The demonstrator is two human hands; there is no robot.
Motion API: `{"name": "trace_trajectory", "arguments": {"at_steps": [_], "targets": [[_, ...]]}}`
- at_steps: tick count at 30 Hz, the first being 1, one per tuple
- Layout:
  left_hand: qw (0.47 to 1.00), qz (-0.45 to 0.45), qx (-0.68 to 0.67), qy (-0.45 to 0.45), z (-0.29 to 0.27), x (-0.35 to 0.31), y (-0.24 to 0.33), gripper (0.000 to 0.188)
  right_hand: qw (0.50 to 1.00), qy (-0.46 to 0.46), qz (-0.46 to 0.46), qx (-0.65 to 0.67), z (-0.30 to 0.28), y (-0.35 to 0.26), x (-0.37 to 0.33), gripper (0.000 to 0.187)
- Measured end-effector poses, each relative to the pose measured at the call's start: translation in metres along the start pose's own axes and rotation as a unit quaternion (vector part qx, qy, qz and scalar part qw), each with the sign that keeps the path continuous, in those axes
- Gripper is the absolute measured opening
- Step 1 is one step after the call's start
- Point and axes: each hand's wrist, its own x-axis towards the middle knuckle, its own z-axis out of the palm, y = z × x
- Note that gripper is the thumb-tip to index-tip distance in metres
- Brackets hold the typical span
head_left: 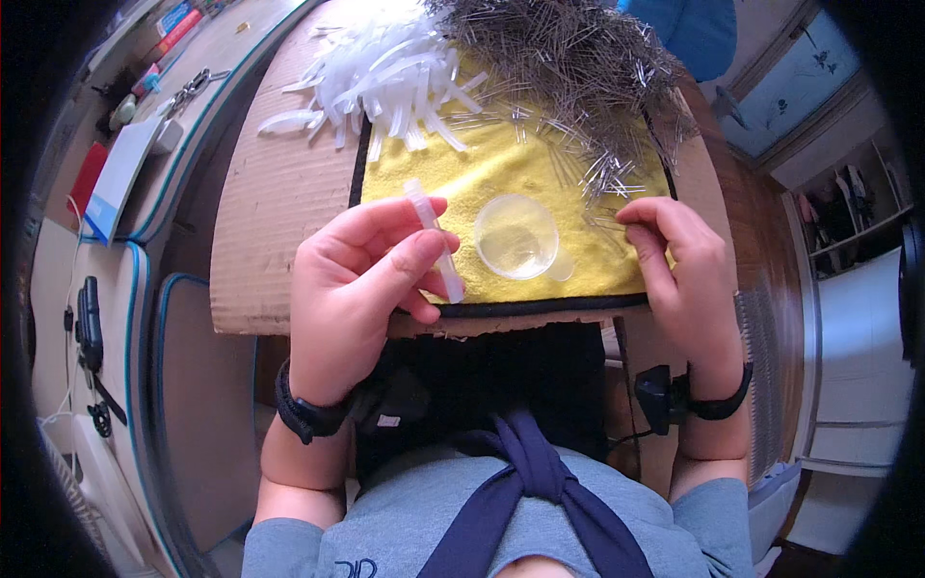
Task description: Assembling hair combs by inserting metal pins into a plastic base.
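A narrow, translucent white plastic tube (421, 204) stands tilted in my left hand (352, 265), pinched between thumb and fingers above the cloth's near left part. My right hand (679, 255) is curled at the cloth's right edge, its fingertips drawn together beside a few loose thin metal pins (605, 222). Whether a pin is between those fingertips I cannot make out. Between my hands a small round clear plastic dish (516, 237) with a side tab rests on the yellow cloth (424, 173). Beyond my right hand lies a big tangled heap of silvery metal pins (578, 77).
A pile of white plastic strips or tubes (385, 82) lies at the far left of the cardboard-topped table (260, 212). Farther left stands a light desk (207, 101) with keys and a white box. A blue round object (689, 34) is behind the pin heap; shelves stand on the right.
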Motion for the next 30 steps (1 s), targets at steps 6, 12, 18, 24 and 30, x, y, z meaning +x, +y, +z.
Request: {"name": "trace_trajectory", "arguments": {"at_steps": [6,12,18,24,30], "targets": [[1.000,0.009,0.020,-0.012,-0.006,-0.004,0.000,0.025,1.000,0.019,-0.004,0.005,-0.007,0.002,0.002,0.008],[0.999,0.027,0.025,-0.034,-0.006,-0.004,-0.003,0.022,0.988,-0.007,-0.034,0.150,-0.009,-0.016,0.008,0.014],[0.998,0.042,0.034,-0.033,-0.005,-0.006,-0.005,0.019,0.967,-0.062,-0.248,0.012,0.007,-0.022,0.024,0.015],[0.999,0.022,0.021,-0.031,-0.003,-0.005,-0.003,0.020,0.950,-0.120,-0.281,-0.058,0.008,-0.031,0.028,0.022],[0.997,-0.012,0.038,-0.067,-0.003,-0.005,0.001,0.021,0.946,-0.138,-0.283,-0.077,0.011,-0.032,0.028,0.023]]}}
